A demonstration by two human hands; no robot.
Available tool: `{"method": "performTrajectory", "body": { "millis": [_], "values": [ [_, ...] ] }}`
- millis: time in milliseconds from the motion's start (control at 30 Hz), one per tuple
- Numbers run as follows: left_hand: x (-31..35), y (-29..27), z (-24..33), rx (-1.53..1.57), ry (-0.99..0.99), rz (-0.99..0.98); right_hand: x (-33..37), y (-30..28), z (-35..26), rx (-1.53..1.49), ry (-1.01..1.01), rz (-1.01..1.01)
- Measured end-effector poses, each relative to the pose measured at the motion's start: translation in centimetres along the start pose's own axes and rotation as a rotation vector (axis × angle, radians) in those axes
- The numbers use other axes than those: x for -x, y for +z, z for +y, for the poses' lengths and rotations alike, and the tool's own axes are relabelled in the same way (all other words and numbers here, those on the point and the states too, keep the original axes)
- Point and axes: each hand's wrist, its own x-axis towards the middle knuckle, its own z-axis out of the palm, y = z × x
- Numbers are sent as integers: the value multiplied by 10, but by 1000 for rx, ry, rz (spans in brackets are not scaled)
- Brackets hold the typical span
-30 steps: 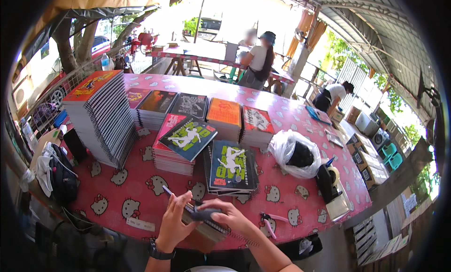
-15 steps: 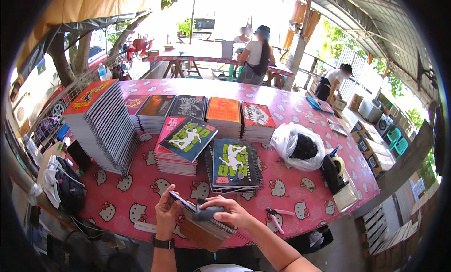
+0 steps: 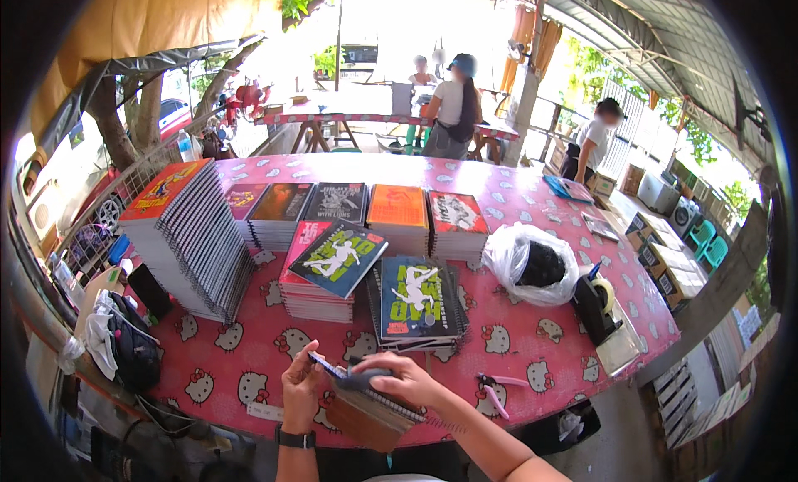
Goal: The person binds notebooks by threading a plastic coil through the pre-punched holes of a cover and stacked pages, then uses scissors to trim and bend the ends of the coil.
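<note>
Near the table's front edge, a notebook with a brown back board (image 3: pixel 359 422) is tilted up between my hands. A dark coil (image 3: pixel 445 424) sticks out past the right end of its bound edge. My left hand (image 3: pixel 301 389), with a black watch on its wrist, pinches the notebook's upper left corner. Lying over the bound edge, my right hand (image 3: pixel 406 380) has its fingers closed on a dark grey, soft-looking piece (image 3: pixel 366 380) pressed along the holes. Pink-handled pliers (image 3: pixel 497 390) lie on the table to the right.
Beyond my hands stand stacks of spiral notebooks (image 3: pixel 420 303), with a tall stack (image 3: pixel 195 241) at left. A white plastic bag (image 3: pixel 532 262) with black contents and a tape dispenser (image 3: pixel 594 303) sit at right. A backpack (image 3: pixel 129 341) is at the left edge. Several people are farther back.
The view has shifted slightly, so the table sits a little lower. My hands keep nearly the same hold on the notebook. The person at far right has straightened up.
</note>
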Motion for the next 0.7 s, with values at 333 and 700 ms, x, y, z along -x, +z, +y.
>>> {"method": "performTrajectory", "body": {
  "millis": [333,700],
  "values": [
    [2,3,7,63,17,-39,-4,-1,4,-47,102,52],
    [0,17,21,43,24,-68,-7,1,-15,-166,-97,-21]
  ]
}}
